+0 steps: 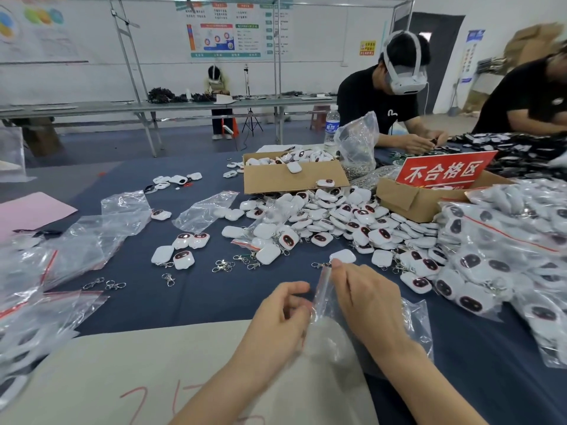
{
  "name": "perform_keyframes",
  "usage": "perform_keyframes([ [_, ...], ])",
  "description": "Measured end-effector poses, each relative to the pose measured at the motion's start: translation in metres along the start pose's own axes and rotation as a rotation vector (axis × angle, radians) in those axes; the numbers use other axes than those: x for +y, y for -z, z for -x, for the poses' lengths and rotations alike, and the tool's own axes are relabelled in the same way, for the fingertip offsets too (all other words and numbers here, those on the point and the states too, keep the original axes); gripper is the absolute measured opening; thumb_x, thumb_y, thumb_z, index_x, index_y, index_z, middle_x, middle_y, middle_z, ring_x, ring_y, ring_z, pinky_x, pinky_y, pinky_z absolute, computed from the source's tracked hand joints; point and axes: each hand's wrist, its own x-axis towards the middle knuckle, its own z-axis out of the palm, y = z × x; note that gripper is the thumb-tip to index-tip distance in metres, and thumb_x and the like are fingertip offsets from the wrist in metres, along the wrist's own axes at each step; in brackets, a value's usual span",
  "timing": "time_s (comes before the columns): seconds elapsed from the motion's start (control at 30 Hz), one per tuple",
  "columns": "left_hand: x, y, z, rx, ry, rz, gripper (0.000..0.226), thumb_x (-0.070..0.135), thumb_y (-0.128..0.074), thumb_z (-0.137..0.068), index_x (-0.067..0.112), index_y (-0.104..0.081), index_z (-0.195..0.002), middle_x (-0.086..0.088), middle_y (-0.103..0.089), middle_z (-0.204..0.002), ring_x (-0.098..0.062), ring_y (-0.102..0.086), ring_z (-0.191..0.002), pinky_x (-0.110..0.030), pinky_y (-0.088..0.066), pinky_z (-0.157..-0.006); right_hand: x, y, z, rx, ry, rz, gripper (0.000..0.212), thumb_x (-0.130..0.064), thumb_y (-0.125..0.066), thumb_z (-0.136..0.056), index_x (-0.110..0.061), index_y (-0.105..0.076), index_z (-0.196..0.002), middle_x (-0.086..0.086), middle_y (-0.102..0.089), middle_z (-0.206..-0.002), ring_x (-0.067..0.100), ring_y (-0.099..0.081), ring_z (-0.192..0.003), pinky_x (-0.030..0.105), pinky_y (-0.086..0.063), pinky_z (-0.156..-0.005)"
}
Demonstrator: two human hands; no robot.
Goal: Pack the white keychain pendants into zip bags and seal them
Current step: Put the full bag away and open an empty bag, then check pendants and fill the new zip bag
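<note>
A clear zip bag [322, 286] is held upright between two hands above the dark-clothed table [214, 289]. Its upper edge is pinched between the thumb and fingers of the right hand [368, 302], and its side is nipped by the curled fingers of the left hand [276, 317]. A pale, blurred shape low in the bag is judged to be a white pendant already loaded; whether the strip is closed cannot be told. The seal could be left partly open if the strip is pressed unevenly, or fouled if a metal clasp is caught in the mouth. The thin film could also be pulled askew by the two grips. A heap of pendants [337, 219] is seen beyond, with one loose pendant [342, 256] lying just past the right thumb.
</note>
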Motion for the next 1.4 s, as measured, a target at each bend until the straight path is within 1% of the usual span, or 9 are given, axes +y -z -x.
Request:
perform_keyframes([
  [0.13,0.003,-0.003,0.001,0.000,0.102,0.084,0.032,-0.007,-0.038,-0.102,0.011,-0.063,-0.108,0.005,-0.071,-0.074,-0.009,-0.062,-0.060,-0.022,-0.053,-0.058,-0.003,0.004,-0.003,-0.012,-0.004,-0.013,0.041,-0.025,-0.044,-0.102,-0.026,-0.028,-0.064,-0.011,-0.026,-0.054,0.013,-0.025,-0.048,0.027,-0.018,-0.047],
  [0.47,0.018,0.003,-0.002,-0.306,0.141,-0.173,0.019,0.011,-0.055,-0.098,0.018,-0.071,-0.107,-0.005,-0.079,-0.089,-0.010,-0.059,-0.051,-0.019,-0.043,-0.050,-0.006,0.007,0.001,-0.025,0.084,0.016,0.042,-0.023,-0.048,-0.097,-0.021,-0.051,-0.055,-0.008,-0.045,-0.048,0.009,-0.029,-0.048,0.021,-0.017,-0.052],
  [0.57,0.018,0.003,-0.005,-0.368,0.170,-0.270,0.017,0.034,-0.057,-0.101,0.020,-0.064,-0.109,0.001,-0.078,-0.082,-0.009,-0.055,-0.044,-0.019,-0.042,-0.046,-0.002,0.009,0.003,-0.224,0.046,-0.049,0.046,-0.031,-0.042,-0.101,-0.018,-0.062,-0.061,-0.007,-0.058,-0.055,0.017,-0.052,-0.051,0.029,-0.040,-0.047],
  [0.63,0.018,0.002,-0.006,-0.385,0.183,-0.343,0.022,0.041,-0.057,-0.098,0.022,-0.060,-0.109,0.003,-0.074,-0.071,-0.009,-0.055,-0.042,-0.019,-0.043,-0.045,-0.002,0.015,0.000,-0.456,-0.056,-0.138,0.048,-0.037,-0.037,-0.105,-0.022,-0.069,-0.072,-0.008,-0.069,-0.070,0.015,-0.063,-0.068,0.037,-0.050,-0.064],
  [0.77,0.018,0.003,-0.008,-0.441,0.208,-0.412,0.031,0.039,-0.054,-0.096,0.020,-0.054,-0.121,0.000,-0.071,-0.063,-0.008,-0.058,-0.045,-0.019,-0.046,-0.046,0.005,0.018,-0.011,-0.783,-0.273,-0.386,0.050,-0.051,-0.036,-0.103,-0.028,-0.072,-0.077,-0.014,-0.071,-0.073,0.005,-0.063,-0.074,0.032,-0.049,-0.078],
  [0.97,0.015,0.010,-0.006,-0.172,-0.055,-0.695,0.021,0.035,-0.046,-0.096,0.029,-0.064,-0.086,0.019,-0.071,-0.072,-0.003,-0.058,-0.048,-0.017,-0.047,-0.054,0.027,-0.003,-0.022,-1.051,-0.362,-0.461,0.053,-0.054,-0.045,-0.100,-0.012,-0.072,-0.083,-0.003,-0.065,-0.066,0.007,-0.053,-0.059,0.027,-0.045,-0.066],
  [1.1,0.012,0.021,-0.047,0.044,-0.168,-0.641,0.015,0.030,-0.054,-0.100,0.039,-0.067,-0.099,0.021,-0.069,-0.082,0.005,-0.062,-0.073,-0.013,-0.048,-0.072,0.034,-0.023,-0.038,-1.070,-0.535,-0.624,0.035,-0.042,-0.049,-0.103,-0.030,-0.073,-0.080,-0.014,-0.074,-0.082,0.001,-0.062,-0.064,0.011,-0.043,-0.062],
  [1.2,-0.001,0.014,-0.096,0.075,-0.235,-0.656,0.036,0.024,-0.054,-0.101,0.027,-0.054,-0.137,0.009,-0.059,-0.128,-0.002,-0.057,-0.111,-0.017,-0.044,-0.097,0.033,-0.044,-0.048,-0.886,-0.720,-0.593,0.029,-0.039,-0.050,-0.100,-0.027,-0.071,-0.084,-0.010,-0.074,-0.080,0.005,-0.064,-0.060,0.019,-0.047,-0.063],
  [1.4,-0.023,-0.016,-0.181,-0.036,-0.217,-0.983,0.082,0.042,-0.060,-0.098,0.026,-0.010,-0.160,-0.013,-0.002,-0.167,-0.030,-0.002,-0.156,-0.043,-0.022,-0.121,0.036,-0.068,-0.033,-0.602,-0.886,-0.554,0.021,-0.037,-0.045,-0.099,-0.037,-0.062,-0.087,-0.018,-0.071,-0.069,0.008,-0.066,-0.051,0.034,-0.055,-0.066],
])
